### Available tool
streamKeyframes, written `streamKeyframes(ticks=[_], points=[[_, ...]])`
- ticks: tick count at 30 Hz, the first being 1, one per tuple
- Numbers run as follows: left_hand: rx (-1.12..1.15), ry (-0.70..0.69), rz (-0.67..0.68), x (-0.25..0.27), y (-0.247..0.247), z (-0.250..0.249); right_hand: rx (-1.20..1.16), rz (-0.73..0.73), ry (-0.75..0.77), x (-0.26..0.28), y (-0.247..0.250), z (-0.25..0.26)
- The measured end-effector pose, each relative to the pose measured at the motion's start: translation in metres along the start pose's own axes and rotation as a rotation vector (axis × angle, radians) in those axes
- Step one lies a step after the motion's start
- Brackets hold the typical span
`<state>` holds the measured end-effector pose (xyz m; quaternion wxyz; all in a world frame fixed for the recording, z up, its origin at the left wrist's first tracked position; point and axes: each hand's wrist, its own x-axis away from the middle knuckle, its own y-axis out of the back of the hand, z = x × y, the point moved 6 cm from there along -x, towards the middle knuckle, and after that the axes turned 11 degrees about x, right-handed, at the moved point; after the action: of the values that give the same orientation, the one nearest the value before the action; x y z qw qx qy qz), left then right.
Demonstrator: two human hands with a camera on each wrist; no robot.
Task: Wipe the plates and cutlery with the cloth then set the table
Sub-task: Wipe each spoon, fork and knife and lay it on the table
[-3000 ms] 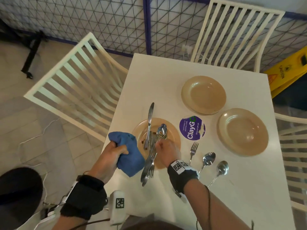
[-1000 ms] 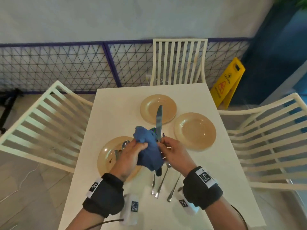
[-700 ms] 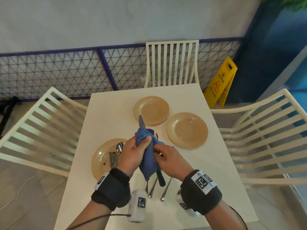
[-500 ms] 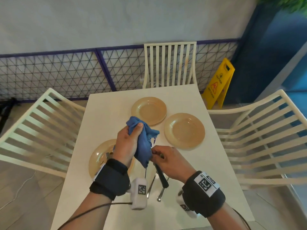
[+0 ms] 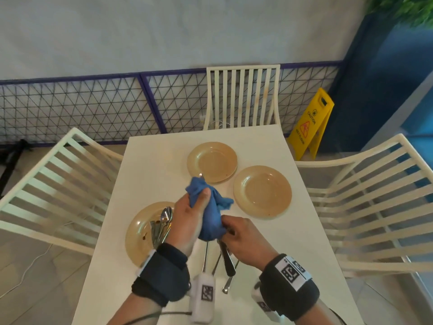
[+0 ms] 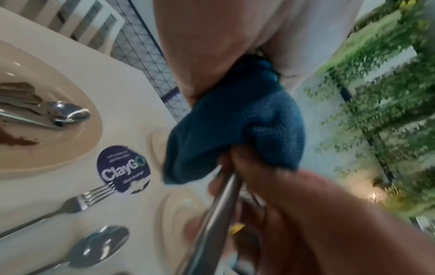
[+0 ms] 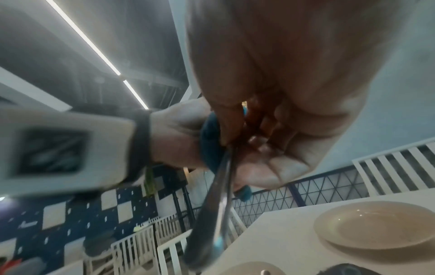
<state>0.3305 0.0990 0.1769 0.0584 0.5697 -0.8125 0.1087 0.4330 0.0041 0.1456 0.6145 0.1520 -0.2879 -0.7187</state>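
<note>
Above the white table (image 5: 154, 160), my left hand (image 5: 199, 207) grips a blue cloth (image 5: 212, 216) wrapped round a table knife's blade; only the tip (image 5: 200, 177) shows. My right hand (image 5: 228, 228) grips the knife's dark handle (image 5: 227, 259), seen close in the wrist views (image 6: 212, 219) (image 7: 212, 214). Two tan plates lie bare, one far (image 5: 212, 161), one right (image 5: 262, 191). A near-left plate (image 5: 138, 238) with brown smears holds several pieces of cutlery (image 5: 162, 225). A fork (image 6: 77, 202) and spoon (image 6: 94, 249) lie on the table under my hands.
White slatted chairs stand at the left (image 5: 58, 179), far end (image 5: 242, 95) and right (image 5: 375, 195). A yellow caution sign (image 5: 309, 123) stands on the floor by the far right corner. A purple round sticker (image 6: 123, 170) is on the tabletop. A wire fence (image 5: 82, 106) runs behind.
A second ago most of the blade stood bare above the cloth. My left hand has slid the cloth up along it, so only the tip shows now. My right hand keeps hold of the handle.
</note>
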Motion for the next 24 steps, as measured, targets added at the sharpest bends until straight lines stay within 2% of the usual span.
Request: streamKeyframes(ticks=[3,6,8,10,12,14,18,21,24], points=[[-0.099,0.024,0.033,0.004,0.005,0.015,-0.032,0.038,-0.043,-0.003,-0.003,-0.004],[-0.184,0.015,0.081,-0.004,0.017,0.01,-0.229,0.088,-0.138,0.001,0.005,-0.008],[-0.31,-0.026,0.191,-0.002,0.018,0.004,-0.399,-0.02,-0.207,-0.003,0.026,-0.011],[-0.446,-0.051,0.325,0.003,0.015,0.006,-0.466,-0.124,-0.237,-0.01,0.041,-0.013],[-0.529,-0.051,0.415,0.006,0.013,0.011,-0.439,-0.102,-0.207,-0.02,0.037,-0.007],[-0.535,-0.041,0.448,0.007,0.009,0.013,-0.404,-0.072,-0.177,-0.029,0.023,-0.003],[-0.497,-0.008,0.456,0.006,0.008,0.011,-0.516,-0.159,-0.226,-0.04,0.014,-0.005],[-0.469,0.037,0.509,0.01,0.015,0.017,-0.686,-0.249,-0.292,-0.043,0.031,-0.009],[-0.52,0.091,0.61,0.023,0.02,0.026,-0.745,-0.366,-0.356,-0.041,0.055,-0.025]])
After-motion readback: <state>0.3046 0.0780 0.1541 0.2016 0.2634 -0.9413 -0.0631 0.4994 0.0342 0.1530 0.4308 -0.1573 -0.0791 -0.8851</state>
